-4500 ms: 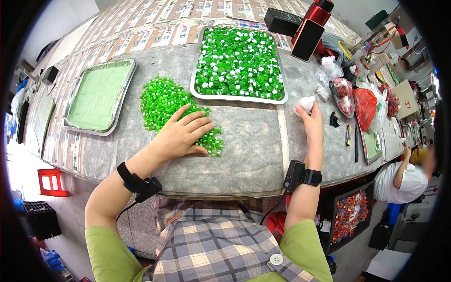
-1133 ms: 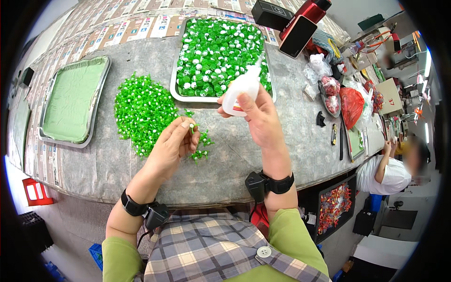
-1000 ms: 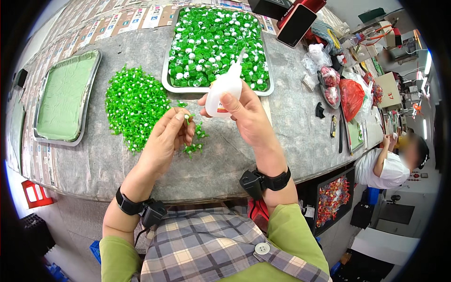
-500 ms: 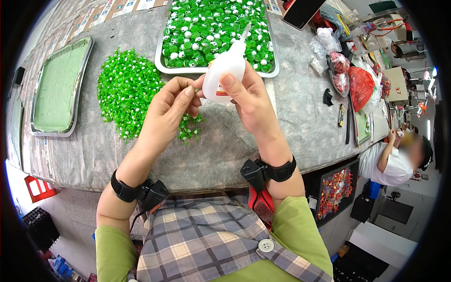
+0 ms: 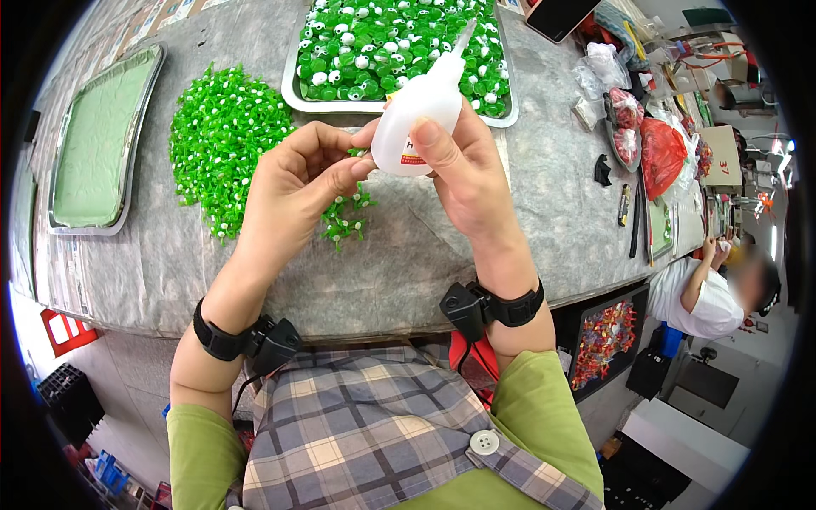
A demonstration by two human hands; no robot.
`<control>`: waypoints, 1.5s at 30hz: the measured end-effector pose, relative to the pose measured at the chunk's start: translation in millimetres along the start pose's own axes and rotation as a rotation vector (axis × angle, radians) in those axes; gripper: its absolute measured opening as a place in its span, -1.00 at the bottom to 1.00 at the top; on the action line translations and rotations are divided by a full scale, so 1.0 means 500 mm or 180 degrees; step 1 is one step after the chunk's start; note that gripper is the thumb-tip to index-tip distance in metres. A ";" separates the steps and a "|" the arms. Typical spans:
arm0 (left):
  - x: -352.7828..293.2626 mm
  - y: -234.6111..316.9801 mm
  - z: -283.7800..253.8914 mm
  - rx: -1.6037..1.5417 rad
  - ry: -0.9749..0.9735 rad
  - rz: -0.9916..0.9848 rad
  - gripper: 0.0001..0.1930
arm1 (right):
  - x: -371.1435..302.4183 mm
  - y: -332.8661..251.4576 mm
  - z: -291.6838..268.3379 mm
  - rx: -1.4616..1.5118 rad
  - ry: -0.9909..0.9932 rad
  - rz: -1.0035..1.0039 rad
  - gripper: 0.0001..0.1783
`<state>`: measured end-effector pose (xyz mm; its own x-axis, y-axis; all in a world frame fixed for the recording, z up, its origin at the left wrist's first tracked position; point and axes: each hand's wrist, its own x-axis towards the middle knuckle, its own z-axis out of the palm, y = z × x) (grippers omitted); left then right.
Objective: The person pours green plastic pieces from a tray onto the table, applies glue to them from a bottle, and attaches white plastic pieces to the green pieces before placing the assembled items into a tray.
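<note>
My right hand is wrapped round a white squeeze bottle with a long clear nozzle, tilted up and to the right. Close against the bottle's left side, my left hand pinches a small green piece between thumb and fingers; most of that piece is hidden. A heap of small green-and-white plastic pieces lies left of my left hand. Several similar loose pieces rest on the table just below my fingers. Beyond the bottle, a metal tray holds green and white balls with eye-like dots.
A tray with a green lining lies at the far left of the grey-covered table. On the right are a red plastic bag, a dark phone-like device and a cutter. A co-worker sits beyond the right edge.
The view has shifted slightly, so the trays and heap appear higher. The bottle and my right hand sit a little further right; both hands keep their hold.
</note>
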<state>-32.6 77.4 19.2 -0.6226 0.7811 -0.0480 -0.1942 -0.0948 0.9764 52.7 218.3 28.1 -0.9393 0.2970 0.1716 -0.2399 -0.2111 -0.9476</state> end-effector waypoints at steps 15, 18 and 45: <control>0.001 0.009 -0.006 -0.0047 0.0128 0.0188 -0.83 | -0.012 -0.013 0.027 -0.0257 0.0350 -0.0476 -0.65; 0.004 0.005 -0.011 0.0047 0.0203 0.0200 -0.83 | -0.013 -0.020 0.031 -0.0222 0.0498 -0.0545 -0.66; 0.009 -0.003 -0.020 0.0120 0.0391 0.0332 -0.82 | -0.027 -0.050 0.021 0.0269 0.0649 -0.0854 -0.63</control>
<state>-42.8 74.8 15.4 -0.7264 0.6866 0.0309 -0.0966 -0.1464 0.9845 68.8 209.9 52.5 -0.7737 0.5306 0.3462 -0.4992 -0.1741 -0.8488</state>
